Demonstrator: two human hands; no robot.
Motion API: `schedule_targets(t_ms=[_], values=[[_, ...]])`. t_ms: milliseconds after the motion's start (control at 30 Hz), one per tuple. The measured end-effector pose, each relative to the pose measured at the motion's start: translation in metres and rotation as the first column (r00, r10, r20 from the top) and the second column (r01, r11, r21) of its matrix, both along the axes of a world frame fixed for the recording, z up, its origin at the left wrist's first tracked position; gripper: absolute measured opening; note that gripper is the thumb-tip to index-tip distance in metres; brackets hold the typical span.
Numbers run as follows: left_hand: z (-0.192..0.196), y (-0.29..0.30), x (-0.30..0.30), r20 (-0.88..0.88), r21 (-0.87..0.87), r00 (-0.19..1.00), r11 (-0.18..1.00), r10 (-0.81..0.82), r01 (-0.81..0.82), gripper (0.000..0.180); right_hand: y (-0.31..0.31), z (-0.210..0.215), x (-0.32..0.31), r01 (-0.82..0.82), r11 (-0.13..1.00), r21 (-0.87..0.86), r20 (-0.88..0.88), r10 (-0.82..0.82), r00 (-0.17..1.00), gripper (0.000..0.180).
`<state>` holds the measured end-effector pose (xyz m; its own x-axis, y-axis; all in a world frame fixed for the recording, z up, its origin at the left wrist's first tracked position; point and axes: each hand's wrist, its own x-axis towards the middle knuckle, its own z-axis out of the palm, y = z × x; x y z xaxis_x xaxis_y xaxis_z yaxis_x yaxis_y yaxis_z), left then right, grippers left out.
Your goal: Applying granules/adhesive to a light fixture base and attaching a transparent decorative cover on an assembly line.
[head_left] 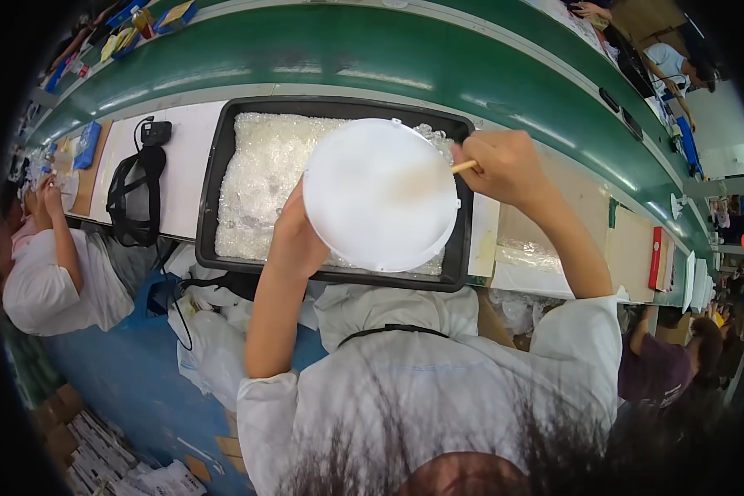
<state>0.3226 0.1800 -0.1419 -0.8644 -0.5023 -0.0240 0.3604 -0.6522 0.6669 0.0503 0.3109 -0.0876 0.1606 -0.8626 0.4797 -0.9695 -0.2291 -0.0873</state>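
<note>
On the worktop [192,136] we see a black tray [210,198] of clear, glittering small pieces [264,178], a black strap harness [136,194] to its left and a red-and-white box [660,256] far to its right. A green surface [306,66] runs behind; a co-worker in white [58,285] sits at left. The white disc [364,202] is over the tray and blocks our view of much of its contents. Marks on a purple shirt [657,370] are too small for us to read. The disc is round, its broad face turned up toward us. The left hand [296,240] grasps its left edge, fingers partly hidden; the right hand [504,165] has its fingers clenched around a wooden stick [465,166], which points leftward across the disc's rim.
</note>
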Motion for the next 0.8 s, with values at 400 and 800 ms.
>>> schedule_targets(t_ms=[400, 800], values=[[0.008, -0.001, -0.01, 0.031, 0.019, 0.997, 0.998, -0.065, 0.064, 0.058, -0.031, 0.007, -0.012, 0.354, 0.899, -0.257, 0.623, -0.126, 0.772, 0.031], [0.016, -0.006, -0.016, 0.081, 0.038, 0.993, 0.995, -0.09, 0.087, 0.054, -0.059, 0.015, -0.033, 0.242, 0.941, -0.235, 0.799, 0.045, 0.599, 0.025]])
